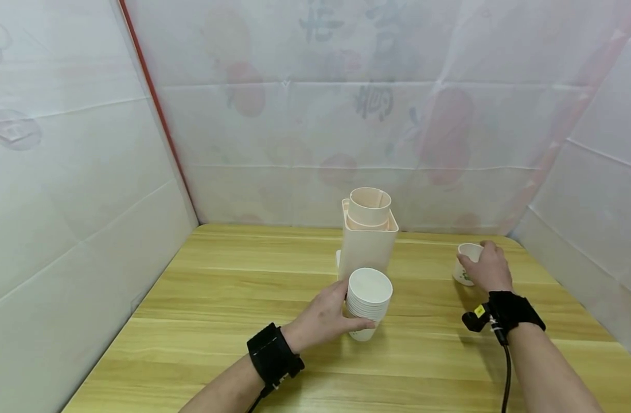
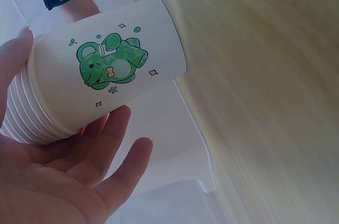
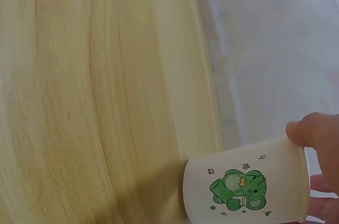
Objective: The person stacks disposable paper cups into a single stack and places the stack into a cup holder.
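Note:
My left hand [image 1: 323, 314] holds a stack of white paper cups [image 1: 369, 292] near the middle of the table, thumb on the near side and fingers around the far side. In the left wrist view, the lowest cup [image 2: 114, 57] shows a green bear print, and the nested rims lie by the palm. Over at the right rear, my right hand [image 1: 490, 268] pinches a single paper cup [image 1: 462, 272] by its rim. That cup [image 3: 246, 187] bears the same green bear print and stands upright, its base at the tabletop.
Just behind the stack stands a cream box-shaped holder [image 1: 367, 249] with a round tube [image 1: 369, 207] rising from its top. The wooden table [image 1: 217, 310] meets pale printed sheeting [image 1: 305, 126] at the back and sides. Black camera straps [image 1: 274, 355] circle both wrists, with cables attached.

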Demonstrator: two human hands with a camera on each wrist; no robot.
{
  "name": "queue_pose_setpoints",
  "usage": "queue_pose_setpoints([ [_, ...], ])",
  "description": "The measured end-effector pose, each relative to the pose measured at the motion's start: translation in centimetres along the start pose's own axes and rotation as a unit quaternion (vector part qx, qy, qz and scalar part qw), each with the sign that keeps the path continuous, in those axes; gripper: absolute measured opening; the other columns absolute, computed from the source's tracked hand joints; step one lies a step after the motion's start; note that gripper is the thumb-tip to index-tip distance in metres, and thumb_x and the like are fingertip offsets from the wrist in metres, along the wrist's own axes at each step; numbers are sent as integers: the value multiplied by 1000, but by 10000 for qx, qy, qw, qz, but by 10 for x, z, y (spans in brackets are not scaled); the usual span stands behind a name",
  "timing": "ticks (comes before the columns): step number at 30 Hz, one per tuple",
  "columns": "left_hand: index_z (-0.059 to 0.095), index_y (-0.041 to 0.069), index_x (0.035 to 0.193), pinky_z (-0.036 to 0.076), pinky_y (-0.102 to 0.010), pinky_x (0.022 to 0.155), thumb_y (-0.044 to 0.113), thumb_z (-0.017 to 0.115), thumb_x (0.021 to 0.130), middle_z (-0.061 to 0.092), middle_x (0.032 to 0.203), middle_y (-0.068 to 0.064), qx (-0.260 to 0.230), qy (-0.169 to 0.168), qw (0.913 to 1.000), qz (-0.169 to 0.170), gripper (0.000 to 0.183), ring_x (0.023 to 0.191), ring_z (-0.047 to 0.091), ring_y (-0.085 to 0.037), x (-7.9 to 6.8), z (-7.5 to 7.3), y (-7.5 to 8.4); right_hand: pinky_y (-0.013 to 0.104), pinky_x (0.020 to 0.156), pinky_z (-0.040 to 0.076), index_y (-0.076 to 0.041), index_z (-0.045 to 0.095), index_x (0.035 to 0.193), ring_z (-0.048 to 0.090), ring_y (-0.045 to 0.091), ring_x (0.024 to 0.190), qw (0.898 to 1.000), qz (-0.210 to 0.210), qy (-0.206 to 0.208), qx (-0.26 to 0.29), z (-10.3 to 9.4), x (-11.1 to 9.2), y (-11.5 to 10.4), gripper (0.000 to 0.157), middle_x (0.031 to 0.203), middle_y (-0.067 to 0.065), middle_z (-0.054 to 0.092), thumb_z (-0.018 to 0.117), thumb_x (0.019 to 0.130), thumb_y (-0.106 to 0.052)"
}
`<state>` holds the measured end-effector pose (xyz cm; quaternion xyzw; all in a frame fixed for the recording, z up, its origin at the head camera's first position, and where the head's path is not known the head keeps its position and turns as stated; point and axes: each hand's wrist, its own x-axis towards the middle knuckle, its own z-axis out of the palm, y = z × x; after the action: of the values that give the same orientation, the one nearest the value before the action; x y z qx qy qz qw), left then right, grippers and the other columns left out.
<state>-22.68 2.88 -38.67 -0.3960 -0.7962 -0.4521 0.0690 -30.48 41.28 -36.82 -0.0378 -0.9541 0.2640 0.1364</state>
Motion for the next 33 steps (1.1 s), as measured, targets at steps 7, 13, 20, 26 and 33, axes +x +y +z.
queue_pose_setpoints([
  [7,27,27,137,43,-28,92,43,74,73,48,125,5,32,17,10000,-54,81,110,45,-6,-1,0,0,64,89,31,10,14,138,28,55,113,9990,-369,218,126,-1,-4,-16,79,129,41,25,47,92,-46],
  [13,25,28,137,43,-27,91,45,73,74,46,125,7,51,25,10000,8,81,110,45,-6,-1,-1,-1,60,92,29,3,16,141,30,49,115,9921,-893,713,510,-5,-12,-45,78,133,34,31,51,91,-44],
  [20,26,29,137,43,-28,91,44,73,74,47,124,8,34,28,10000,-48,80,110,45,-5,-1,-1,-1,54,87,34,-5,28,138,38,41,111,9757,-1380,1351,1039,-14,-26,-89,71,129,26,41,61,86,-40],
  [26,28,28,136,43,-27,91,44,74,73,48,123,8,39,36,10000,-50,80,109,45,-5,-1,-1,0,50,82,36,-7,33,135,43,37,106,9572,-1893,1697,1386,-20,-40,-119,68,124,24,46,66,83,-33],
  [33,30,29,134,43,-27,91,45,74,73,49,122,9,7,36,9999,-135,77,109,46,-5,-1,0,-1,31,78,37,-9,38,132,48,25,101,9344,-2673,1715,1616,-21,-63,-154,61,116,14,52,69,81,-23],
])
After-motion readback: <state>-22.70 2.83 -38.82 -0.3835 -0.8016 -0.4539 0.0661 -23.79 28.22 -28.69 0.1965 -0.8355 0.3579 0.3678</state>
